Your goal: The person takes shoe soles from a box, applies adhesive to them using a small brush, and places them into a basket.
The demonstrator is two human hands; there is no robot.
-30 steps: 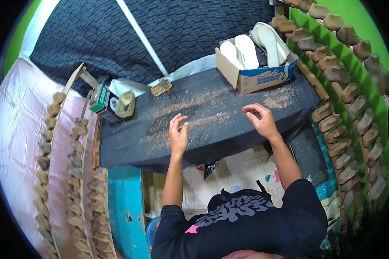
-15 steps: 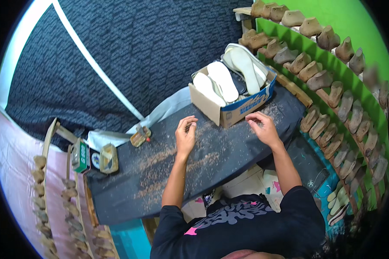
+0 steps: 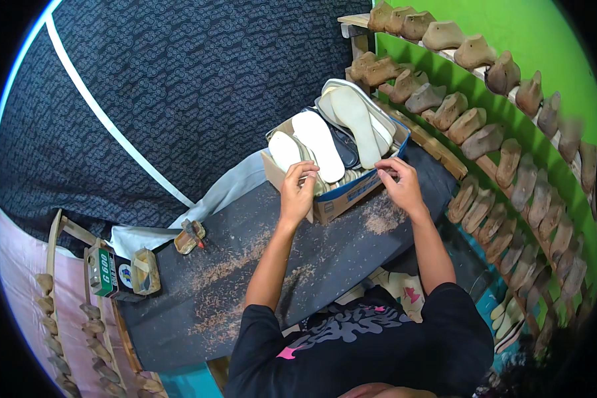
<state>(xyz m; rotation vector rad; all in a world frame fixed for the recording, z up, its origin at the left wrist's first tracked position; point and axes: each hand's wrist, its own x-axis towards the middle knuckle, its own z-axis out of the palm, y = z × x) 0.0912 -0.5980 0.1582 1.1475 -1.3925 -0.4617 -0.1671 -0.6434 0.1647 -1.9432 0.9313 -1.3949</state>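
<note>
Both hands are at the cardboard box (image 3: 341, 199) of pale insoles (image 3: 318, 146) on the dusty tabletop (image 3: 259, 265). The left hand (image 3: 297, 196) has its grip curled on the box's near edge; the right hand (image 3: 399, 186) pinches something too small to tell at the rim. Steady the box, then lift one insole cleanly from the stack.

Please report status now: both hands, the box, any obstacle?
Left hand on near rim of cardboard box, fingers curled over it. Right hand at box's right edge. White insoles stacked inside. Sawdust on table, nothing blocking.
</note>
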